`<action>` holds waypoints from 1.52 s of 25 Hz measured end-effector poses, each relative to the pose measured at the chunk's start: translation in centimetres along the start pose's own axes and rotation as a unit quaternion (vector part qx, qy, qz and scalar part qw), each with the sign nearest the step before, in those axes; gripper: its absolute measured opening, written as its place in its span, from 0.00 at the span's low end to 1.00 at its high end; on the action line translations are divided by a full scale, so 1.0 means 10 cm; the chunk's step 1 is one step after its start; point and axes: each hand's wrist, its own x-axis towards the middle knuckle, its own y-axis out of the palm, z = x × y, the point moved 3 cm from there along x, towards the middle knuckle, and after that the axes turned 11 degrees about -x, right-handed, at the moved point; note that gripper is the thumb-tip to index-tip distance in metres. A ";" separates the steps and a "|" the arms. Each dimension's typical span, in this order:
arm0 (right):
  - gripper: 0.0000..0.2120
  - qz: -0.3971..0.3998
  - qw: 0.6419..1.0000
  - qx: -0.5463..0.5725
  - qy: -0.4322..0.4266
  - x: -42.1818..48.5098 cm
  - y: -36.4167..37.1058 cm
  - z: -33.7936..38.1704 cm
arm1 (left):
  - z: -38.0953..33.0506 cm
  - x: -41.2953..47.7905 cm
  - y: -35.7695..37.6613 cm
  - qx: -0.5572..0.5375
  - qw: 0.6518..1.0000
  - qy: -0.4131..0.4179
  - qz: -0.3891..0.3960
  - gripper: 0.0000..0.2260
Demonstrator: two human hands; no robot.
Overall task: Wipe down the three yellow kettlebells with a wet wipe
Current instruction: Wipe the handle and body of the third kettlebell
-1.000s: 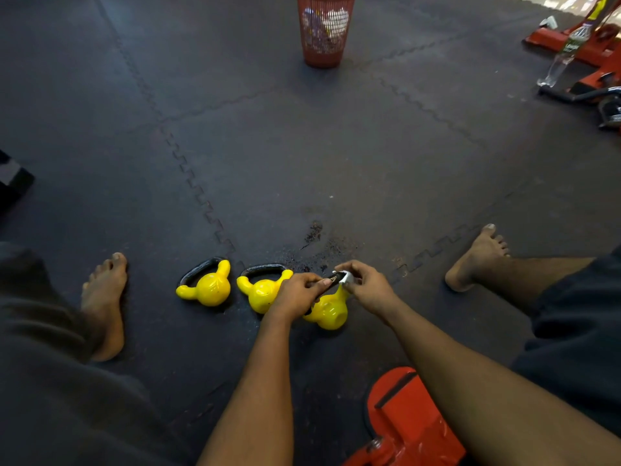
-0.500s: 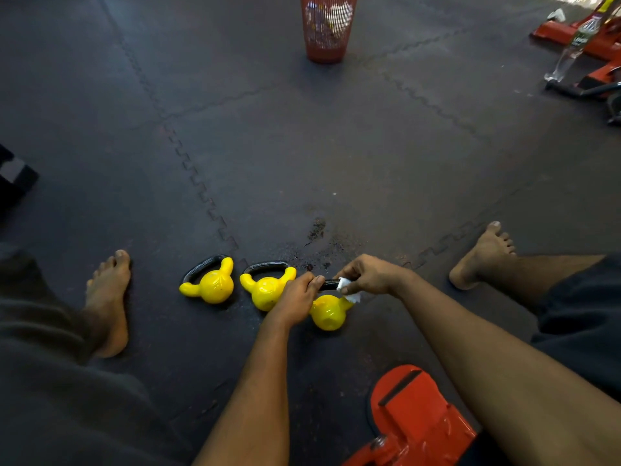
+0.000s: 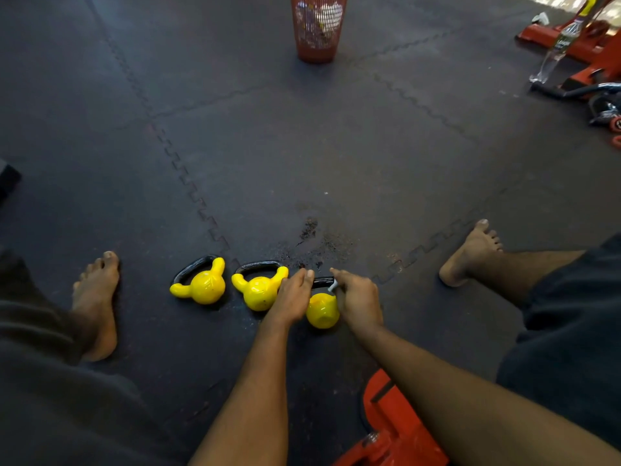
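Note:
Three small yellow kettlebells with black handles lie in a row on the dark floor mat. The left kettlebell (image 3: 201, 284) and the middle kettlebell (image 3: 258, 290) lie untouched. My left hand (image 3: 293, 295) grips the left side of the handle of the right kettlebell (image 3: 322, 310). My right hand (image 3: 359, 299) holds a small white wet wipe (image 3: 332, 284) against the handle's right end. Most of the wipe is hidden in my fingers.
A red mesh bin (image 3: 318, 26) stands far ahead. Red gym equipment (image 3: 400, 432) sits just under my right forearm, and more red frames with a clear bottle (image 3: 554, 52) at the far right. My bare feet (image 3: 95, 304) rest on the mat at both sides.
My right hand has drawn back with the wipe from over the handle to its right end, and less of the wipe shows. My left hand keeps its hold on the handle.

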 end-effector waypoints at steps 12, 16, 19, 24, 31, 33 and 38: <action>0.11 0.138 0.970 0.183 0.085 0.26 -0.06 -0.13 | -0.07 0.06 0.00 0.039 0.999 0.008 -0.008 0.11; 0.19 -0.012 0.998 0.051 -0.021 -0.15 0.14 0.17 | -0.08 0.07 0.03 0.057 0.998 0.010 -0.005 0.11; 0.26 0.017 0.999 0.004 -0.051 -0.23 0.18 0.18 | -0.11 0.09 0.08 0.068 0.997 0.020 -0.011 0.12; 0.16 -0.014 0.997 0.076 0.029 -0.15 0.05 0.05 | -0.13 0.12 0.10 0.069 0.997 0.029 -0.004 0.13; 0.09 0.184 0.981 0.046 -0.043 0.42 -0.17 -0.01 | -0.07 0.10 0.00 0.021 1.000 0.020 -0.003 0.12; 0.09 0.299 0.948 -0.013 -0.107 0.57 -0.24 0.01 | -0.04 0.08 -0.01 0.016 1.000 0.021 0.009 0.12; 0.12 0.456 0.888 0.024 -0.056 0.55 -0.31 -0.15 | -0.10 0.03 0.10 0.059 0.997 0.043 0.031 0.12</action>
